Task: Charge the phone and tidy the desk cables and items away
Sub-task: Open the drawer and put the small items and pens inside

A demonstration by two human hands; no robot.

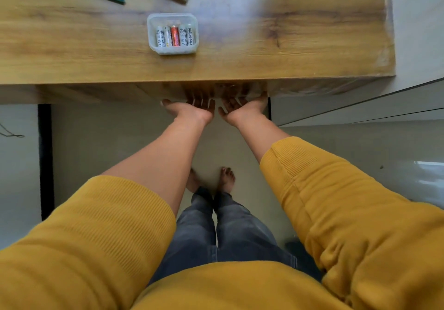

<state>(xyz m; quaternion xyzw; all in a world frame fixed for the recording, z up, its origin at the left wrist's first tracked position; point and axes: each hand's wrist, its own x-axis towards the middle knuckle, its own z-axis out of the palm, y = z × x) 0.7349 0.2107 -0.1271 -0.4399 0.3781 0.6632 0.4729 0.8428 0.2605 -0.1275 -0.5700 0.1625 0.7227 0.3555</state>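
I stand at the front edge of the wooden desk (240, 45); bare floor lies open below it around my feet. Both my arms reach forward, palms up, side by side: my left hand (192, 110) and right hand (242, 109) have their fingers straight, tips under the desk's front lip, holding nothing. The clear plastic tub of batteries (173, 33) sits near that edge; no phone shows.
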